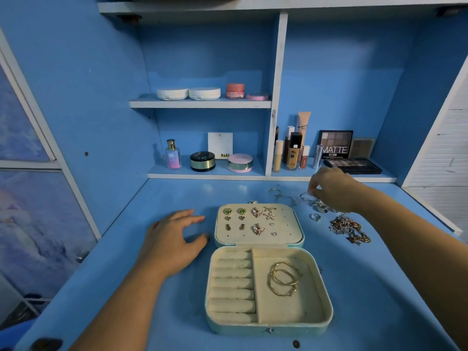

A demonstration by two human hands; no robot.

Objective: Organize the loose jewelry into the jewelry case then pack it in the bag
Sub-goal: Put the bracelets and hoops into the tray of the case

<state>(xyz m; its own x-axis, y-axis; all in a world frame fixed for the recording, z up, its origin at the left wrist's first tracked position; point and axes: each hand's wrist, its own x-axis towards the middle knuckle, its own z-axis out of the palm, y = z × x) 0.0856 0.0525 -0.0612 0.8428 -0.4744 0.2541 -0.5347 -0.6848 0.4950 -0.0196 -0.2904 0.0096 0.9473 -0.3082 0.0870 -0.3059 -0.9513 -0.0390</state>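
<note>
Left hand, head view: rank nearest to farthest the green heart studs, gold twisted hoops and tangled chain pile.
1. Green heart studs, in the lid, beside the left hand.
2. Gold twisted hoops, right compartment of the mint case.
3. Tangled chain pile, far right.

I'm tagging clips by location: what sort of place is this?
Most likely a home vanity or dressing table: shelves hold compacts and foundation bottles, an eyeshadow palette leans at the back, and an open jewelry case lies in front.

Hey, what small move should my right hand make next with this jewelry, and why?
Probably lift the silver piece your right hand seems to pinch and set it in the jewelry case beside the gold hoops, since that compartment has room.
</note>
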